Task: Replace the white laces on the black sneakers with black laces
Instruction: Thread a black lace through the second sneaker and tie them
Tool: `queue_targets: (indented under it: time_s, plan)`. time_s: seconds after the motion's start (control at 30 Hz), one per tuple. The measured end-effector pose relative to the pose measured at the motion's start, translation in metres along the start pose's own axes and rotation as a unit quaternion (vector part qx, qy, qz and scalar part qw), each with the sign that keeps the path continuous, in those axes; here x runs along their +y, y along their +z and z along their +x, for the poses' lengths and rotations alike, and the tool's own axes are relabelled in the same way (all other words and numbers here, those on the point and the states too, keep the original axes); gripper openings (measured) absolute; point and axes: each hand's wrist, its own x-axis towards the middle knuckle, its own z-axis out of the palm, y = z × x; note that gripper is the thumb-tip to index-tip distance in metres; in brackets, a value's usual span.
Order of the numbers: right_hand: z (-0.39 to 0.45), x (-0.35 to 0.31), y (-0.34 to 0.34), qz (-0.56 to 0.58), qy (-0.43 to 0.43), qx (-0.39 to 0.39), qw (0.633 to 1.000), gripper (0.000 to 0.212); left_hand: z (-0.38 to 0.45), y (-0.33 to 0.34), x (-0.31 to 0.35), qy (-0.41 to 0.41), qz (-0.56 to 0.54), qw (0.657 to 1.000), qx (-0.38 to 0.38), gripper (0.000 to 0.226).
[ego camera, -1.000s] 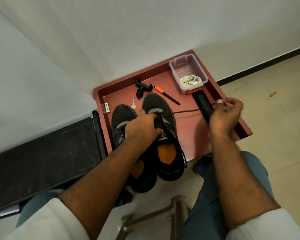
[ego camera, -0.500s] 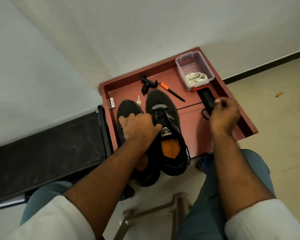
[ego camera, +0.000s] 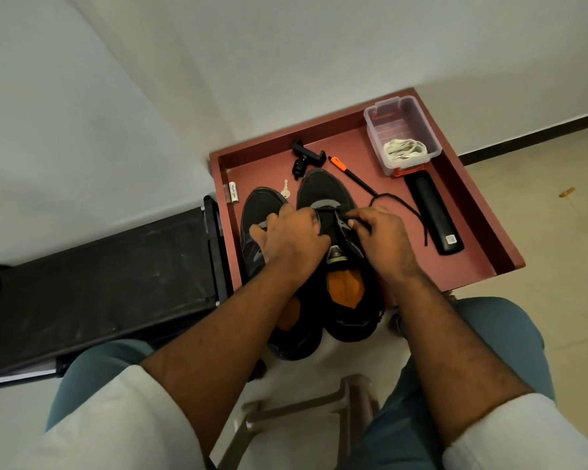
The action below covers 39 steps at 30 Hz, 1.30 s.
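Reading the one legible label first, I make out small print along a white tube (ego camera: 233,192) by the left wall of the red tray (ego camera: 482,212), though the letters are too small to spell. A white sticker on the end of the long black bar (ego camera: 433,215) at right is unreadable. At frame centre my left hand (ego camera: 291,240) rests on the two black sneakers (ego camera: 323,195), fingers curled over the mesh upper of the right-hand shoe; orange insoles show behind. My right hand (ego camera: 381,237) pinches the woven black lace (ego camera: 403,206) at the eyelets, its free end looping onto the tray floor. Coiled white laces (ego camera: 404,149) lie in the clear plastic box (ego camera: 375,130) at upper right. A pen (ego camera: 352,174) with an orange cap, a small key (ego camera: 286,191) and a black clamp (ego camera: 304,157) sit beyond the toes.
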Motion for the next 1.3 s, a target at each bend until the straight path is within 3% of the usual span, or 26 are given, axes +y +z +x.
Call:
queue_targets:
  time_s: [0.1,0.2,0.27,0.33,0.43,0.5,0.6,0.7,0.83,0.9,1.0,1.1,1.2,1.3]
  plan:
    - [0.002,0.003,-0.002,0.019,0.046,0.063,0.997,0.019,-0.002,0.002,0.006,0.075,0.02,0.997,0.009,0.016]
    - [0.009,0.017,-0.026,0.113,0.208,0.213,0.948,0.019,-0.002,0.006,-0.001,0.078,0.02,0.997,-0.022,0.04]
    - [0.009,0.027,-0.043,0.1,0.255,0.266,0.924,0.022,-0.002,0.008,-0.007,0.066,-0.018,0.997,-0.027,0.061]
    - [0.008,0.024,-0.048,0.055,0.211,0.237,0.947,0.034,-0.001,0.011,-0.01,0.065,-0.036,0.997,-0.028,0.072]
    - [0.002,0.003,-0.024,0.037,0.053,0.064,0.996,0.047,0.002,0.014,-0.007,0.079,0.003,0.997,-0.017,0.073]
    - [-0.001,-0.002,-0.005,0.034,-0.006,-0.033,0.999,0.046,0.006,0.016,-0.005,0.093,0.032,0.995,-0.017,0.082]
    - [0.003,0.0,0.002,0.013,-0.004,-0.017,1.0,0.028,0.017,0.021,-0.001,0.135,0.081,0.985,-0.068,0.096]
    - [0.003,0.001,-0.004,-0.012,-0.009,0.011,1.0,0.022,0.028,0.024,0.004,0.177,0.126,0.968,-0.127,0.094]
    - [0.01,0.02,-0.032,0.024,0.168,0.185,0.968,0.023,0.032,0.023,-0.001,0.165,0.165,0.965,-0.117,0.084]
    - [0.013,0.038,-0.046,0.021,0.214,0.22,0.952,0.022,0.031,0.024,-0.005,0.163,0.16,0.968,-0.109,0.082]
    - [0.008,0.035,-0.045,-0.022,0.185,0.184,0.965,0.031,0.031,0.026,-0.004,0.161,0.152,0.97,-0.099,0.082]
    - [0.005,0.016,-0.031,-0.05,0.098,0.079,0.991,0.053,0.031,0.029,0.0,0.148,0.117,0.978,-0.089,0.088]
    - [0.003,0.008,-0.006,0.008,0.031,-0.042,0.999,0.042,0.03,0.031,-0.001,0.141,0.1,0.982,-0.074,0.089]
    - [0.005,0.009,-0.003,-0.016,0.026,-0.037,0.999,0.023,0.029,0.033,-0.003,0.139,0.113,0.981,-0.071,0.081]
